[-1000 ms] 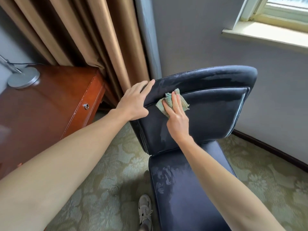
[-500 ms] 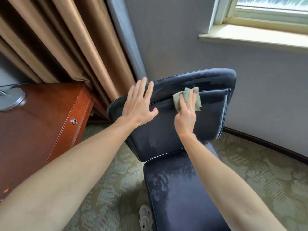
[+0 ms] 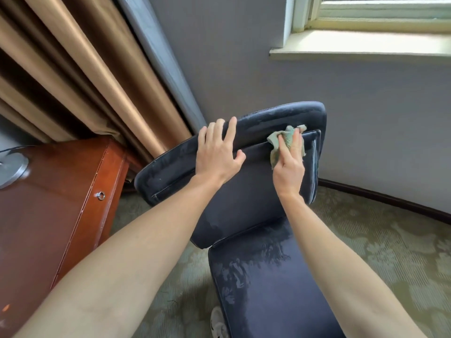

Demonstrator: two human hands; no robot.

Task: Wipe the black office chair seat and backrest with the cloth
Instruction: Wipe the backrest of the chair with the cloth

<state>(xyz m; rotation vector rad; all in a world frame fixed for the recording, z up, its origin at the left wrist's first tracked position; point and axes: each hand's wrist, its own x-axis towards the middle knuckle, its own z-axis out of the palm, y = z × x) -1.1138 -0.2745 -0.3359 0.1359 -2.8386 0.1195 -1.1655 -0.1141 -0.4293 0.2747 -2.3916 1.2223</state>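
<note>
The black office chair stands in front of me, its backrest (image 3: 244,191) facing me and its seat (image 3: 268,289) below, both showing damp streaks. My right hand (image 3: 289,164) presses a crumpled green cloth (image 3: 280,140) flat against the upper right of the backrest, near the seam under the top roll. My left hand (image 3: 217,154) lies flat with fingers spread on the top middle of the backrest, steadying it and holding nothing.
A red-brown wooden cabinet (image 3: 61,203) with a metal lamp base (image 3: 12,167) stands at the left. Gold curtains (image 3: 85,69) hang behind it. A grey wall (image 3: 366,118) with a window sill (image 3: 361,48) is right behind the chair. Patterned green carpet (image 3: 390,252) covers the floor; a shoe (image 3: 218,323) shows beside the seat.
My right hand has slid the cloth rightward along the top of the backrest. My left hand shifted from the backrest's left edge to its top middle. The chair has turned.
</note>
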